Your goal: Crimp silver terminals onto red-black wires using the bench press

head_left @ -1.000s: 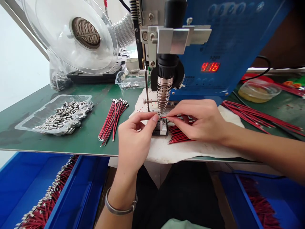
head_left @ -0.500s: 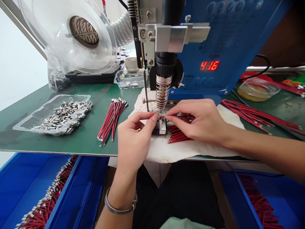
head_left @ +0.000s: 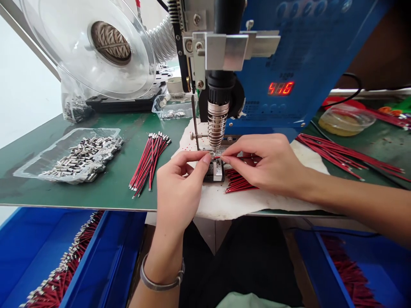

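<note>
Under the tip of the soldering machine, both my hands meet at a small metal fixture. My right hand pinches a red and black wire close to its end, which points left at the fixture. From the left, my left hand has thumb and forefinger pinched at the same spot; whatever lies between those fingertips is hidden. Below my right hand, a bunch of red and black wires lies on a white cloth.
Left of my hands lie wires with metal ends and a clear tray of small metal cylinders. More red wires lie at right. Blue bins stand below the table edge. A clear round fume hood hangs at back left.
The whole view has shifted slightly. Both hands keep their pinch at the fixture, with no other visible movement.
</note>
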